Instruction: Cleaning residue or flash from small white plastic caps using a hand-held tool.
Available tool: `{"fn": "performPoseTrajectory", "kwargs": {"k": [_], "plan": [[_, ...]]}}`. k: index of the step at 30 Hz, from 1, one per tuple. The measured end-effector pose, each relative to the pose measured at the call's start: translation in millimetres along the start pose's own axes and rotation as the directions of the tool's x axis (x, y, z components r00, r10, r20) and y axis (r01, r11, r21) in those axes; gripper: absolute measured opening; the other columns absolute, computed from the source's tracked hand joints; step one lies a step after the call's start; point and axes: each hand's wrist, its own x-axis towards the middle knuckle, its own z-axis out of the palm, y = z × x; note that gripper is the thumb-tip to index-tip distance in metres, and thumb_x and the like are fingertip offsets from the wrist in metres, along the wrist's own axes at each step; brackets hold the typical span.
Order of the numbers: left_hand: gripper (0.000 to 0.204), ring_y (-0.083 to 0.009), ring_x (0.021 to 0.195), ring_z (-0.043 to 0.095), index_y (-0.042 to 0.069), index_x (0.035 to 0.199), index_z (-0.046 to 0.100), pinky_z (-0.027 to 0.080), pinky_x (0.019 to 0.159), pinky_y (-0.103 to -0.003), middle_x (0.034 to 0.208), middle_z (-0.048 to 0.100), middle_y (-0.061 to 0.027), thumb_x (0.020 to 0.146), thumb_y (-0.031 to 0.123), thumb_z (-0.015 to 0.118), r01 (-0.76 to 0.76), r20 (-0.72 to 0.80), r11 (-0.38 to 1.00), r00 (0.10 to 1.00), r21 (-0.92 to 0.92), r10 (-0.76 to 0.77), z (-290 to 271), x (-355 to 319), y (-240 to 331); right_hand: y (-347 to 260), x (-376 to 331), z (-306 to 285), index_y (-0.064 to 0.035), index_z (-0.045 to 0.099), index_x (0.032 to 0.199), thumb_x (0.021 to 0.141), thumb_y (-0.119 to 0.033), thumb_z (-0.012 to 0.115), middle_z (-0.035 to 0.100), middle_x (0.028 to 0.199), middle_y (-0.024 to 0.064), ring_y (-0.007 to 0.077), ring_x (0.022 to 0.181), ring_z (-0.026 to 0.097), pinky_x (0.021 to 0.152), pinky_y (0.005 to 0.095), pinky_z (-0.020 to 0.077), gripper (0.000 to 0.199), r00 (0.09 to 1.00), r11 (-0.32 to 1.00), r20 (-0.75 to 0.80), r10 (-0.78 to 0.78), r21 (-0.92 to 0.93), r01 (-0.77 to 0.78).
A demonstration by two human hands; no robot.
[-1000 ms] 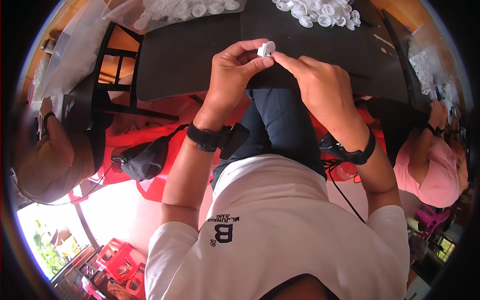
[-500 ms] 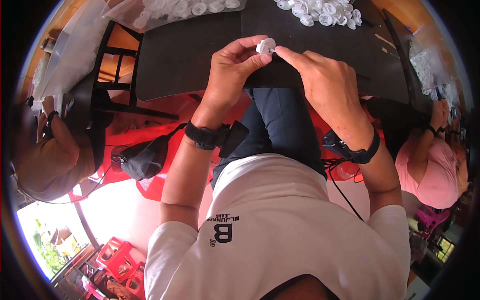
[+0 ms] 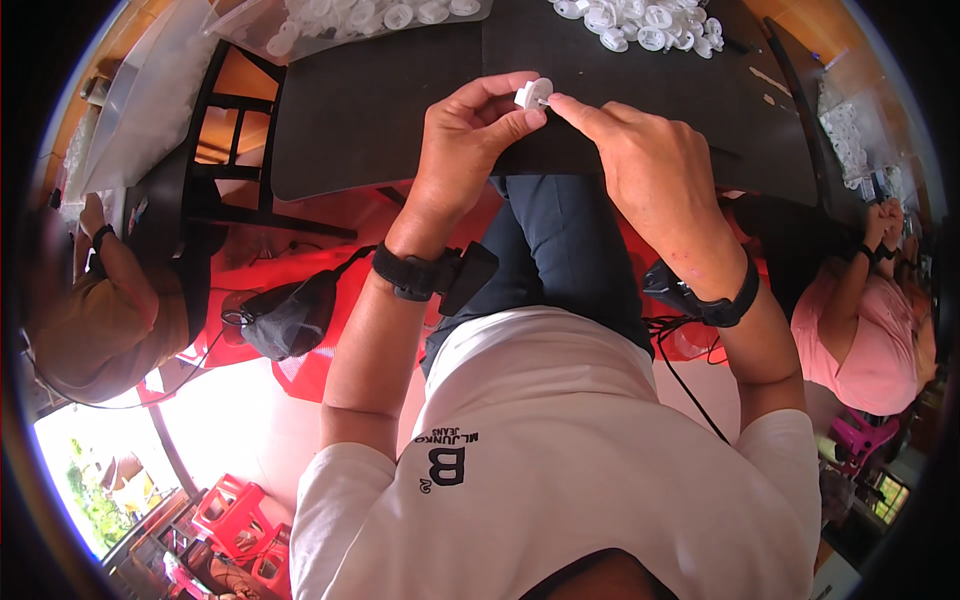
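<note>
A small round white plastic piece [image 3: 534,94] with a raised back is pinched between the thumb and fingers of my left hand [image 3: 468,135], above the near part of the black table. Its flat face turns toward my right hand [image 3: 655,160], whose index fingertip is close against it. A thin, pale, pin-like bit shows between that fingertip and the disc. The right hand's other fingers are curled under and hidden, so what they grip cannot be made out.
On the black table [image 3: 380,120] lies a heap of white round pieces [image 3: 650,25], beside a clear plastic bin [image 3: 265,40] of similar ones. Co-workers sit at left [image 3: 110,300] and right [image 3: 865,330]. Red stools [image 3: 235,515] stand behind at lower left.
The white piece and my left hand have shifted very slightly to the right, and the piece has tilted a little. My right hand stays at its face.
</note>
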Motion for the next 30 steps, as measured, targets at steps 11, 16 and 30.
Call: {"fn": "performPoseTrajectory", "kwargs": {"k": [11,16,30], "plan": [[0.031,-0.0119,0.096,0.066,-0.002,0.117,0.064,0.054,0.089,-0.026,0.105,0.070,-0.0077,0.086,-0.002,0.070,-0.052,-0.016,0.997,0.998,0.059,0.053,3,-1,-4,-6,7,-5,-0.0154,0.067,0.118,0.083,-0.001,0.057,0.062,0.074,0.0108,0.0336,0.063,0.062,0.054,0.0424,0.0500,0.039,0.991,0.998,0.122,0.055,0.009,-0.057],[0.032,-0.0127,0.099,0.065,-0.001,0.119,0.063,0.053,0.092,-0.027,0.108,0.069,-0.0079,0.087,-0.002,0.068,-0.025,-0.012,0.999,1.000,0.038,0.025,1,-1,-1,-6,5,-3,-0.0153,0.068,0.117,0.083,0.000,0.057,0.062,0.074,0.0107,0.0337,0.063,0.062,0.054,0.0422,0.0498,0.039,0.989,0.999,0.143,0.039,-0.018,-0.037],[0.032,-0.0152,0.102,0.064,0.003,0.122,0.061,0.053,0.091,-0.027,0.114,0.067,-0.0078,0.091,0.007,0.068,0.106,0.097,0.964,0.992,-0.245,-0.085,-8,0,6,1,-1,-15,-0.0191,0.067,0.122,0.084,0.003,0.058,0.057,0.069,0.0098,0.0279,0.059,0.059,0.053,0.0381,0.0493,0.045,0.996,0.992,-0.064,0.054,0.117,-0.046]]}}
